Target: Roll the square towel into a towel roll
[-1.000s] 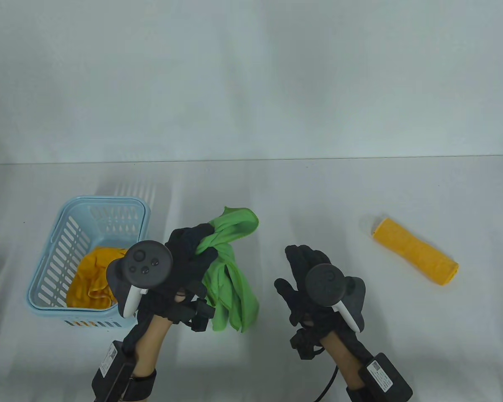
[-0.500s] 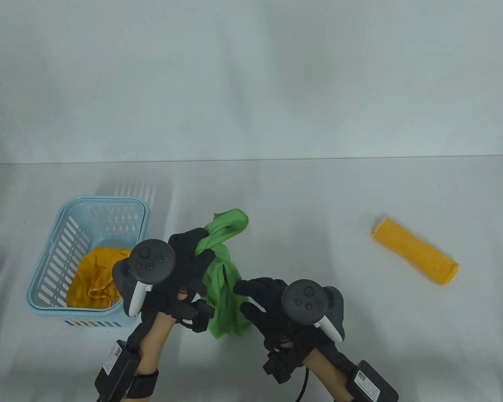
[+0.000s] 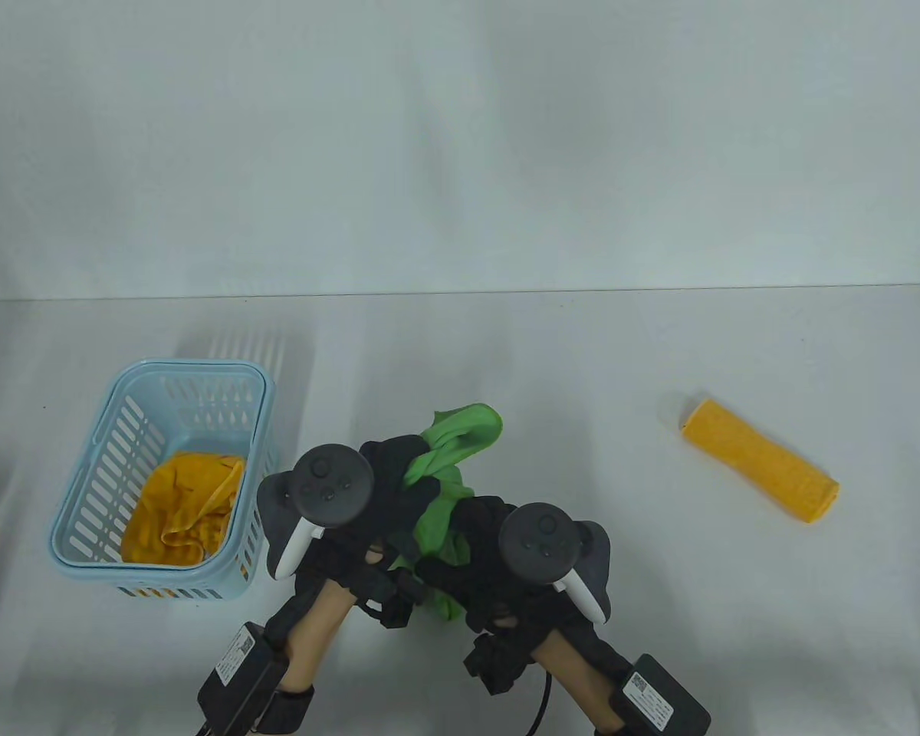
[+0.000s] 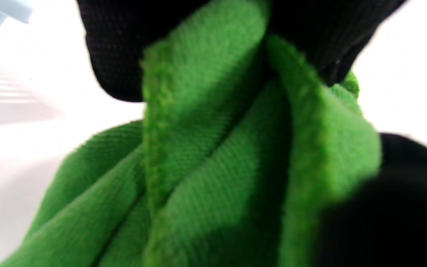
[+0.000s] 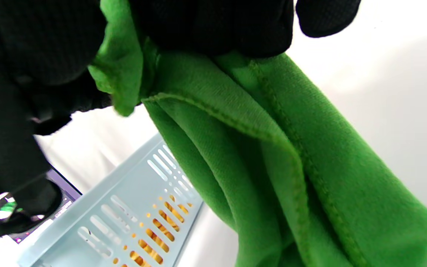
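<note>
Green towel [image 3: 460, 441]: held bunched above the tabletop [image 3: 583, 368], near its front edge, between basket [image 3: 199, 376] and the finished orange roll [image 3: 759, 460]. The left hand [image 3: 387, 491] grips a gathered upper part, a loop of cloth standing clear above the fingers; the left wrist view shows those fingers closed round a twisted neck of fabric. The right hand [image 3: 475, 552] pinches the hanging folds lower down, confirmed in the right wrist view, where a stitched hem runs under the fingertips.

Handling, as judged: light, soft, limp knit cloth; no stiffness, drapes and creases freely, not slippery against the gloves, not fragile. Best taken at two adjacent corners along a hem, so it can be spread flat before rolling.

Not determinable: which corners are held, the towel's lower end behind the right hand, and whether it touches the tabletop. A second orange towel [image 3: 176, 506] lies crumpled in the basket. The left wrist view is blurred
</note>
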`<state>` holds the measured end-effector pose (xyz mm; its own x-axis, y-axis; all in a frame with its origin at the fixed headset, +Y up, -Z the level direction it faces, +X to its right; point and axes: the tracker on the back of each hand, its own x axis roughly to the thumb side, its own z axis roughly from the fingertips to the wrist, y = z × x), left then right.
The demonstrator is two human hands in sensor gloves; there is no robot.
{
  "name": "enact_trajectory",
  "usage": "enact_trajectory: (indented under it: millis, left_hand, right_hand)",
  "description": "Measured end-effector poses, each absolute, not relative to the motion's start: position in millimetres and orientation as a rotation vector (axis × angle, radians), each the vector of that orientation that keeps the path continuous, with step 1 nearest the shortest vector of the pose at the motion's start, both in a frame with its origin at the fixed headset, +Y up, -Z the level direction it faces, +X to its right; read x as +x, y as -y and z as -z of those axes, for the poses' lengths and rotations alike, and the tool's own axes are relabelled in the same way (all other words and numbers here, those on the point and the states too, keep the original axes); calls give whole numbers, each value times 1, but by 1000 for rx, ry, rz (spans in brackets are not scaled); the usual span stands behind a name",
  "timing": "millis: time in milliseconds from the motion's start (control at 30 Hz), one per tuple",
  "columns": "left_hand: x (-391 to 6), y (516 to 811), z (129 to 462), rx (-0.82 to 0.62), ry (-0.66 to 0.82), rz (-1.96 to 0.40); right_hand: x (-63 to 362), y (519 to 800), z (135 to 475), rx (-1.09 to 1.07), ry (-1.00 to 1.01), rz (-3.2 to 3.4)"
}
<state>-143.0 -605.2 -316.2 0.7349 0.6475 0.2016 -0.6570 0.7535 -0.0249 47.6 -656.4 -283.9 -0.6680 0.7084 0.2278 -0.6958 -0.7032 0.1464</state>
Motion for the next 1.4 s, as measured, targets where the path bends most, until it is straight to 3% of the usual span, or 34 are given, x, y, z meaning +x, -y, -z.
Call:
enact_trajectory:
  millis: [200, 567, 867, 1400]
  left_hand:
    - [-141, 606, 316, 56, 206, -695]
    - [-152, 616, 326, 55, 126, -677]
    - [-152, 618, 327, 53, 116, -669]
    - [-143, 641, 332, -46, 111, -622]
  right_hand:
    - [43, 659, 286, 316, -67, -2386]
    - [66, 651, 291, 148, 104, -2206]
    - [58, 652, 289, 218, -22, -2344]
    - [82, 635, 290, 68, 356, -2344]
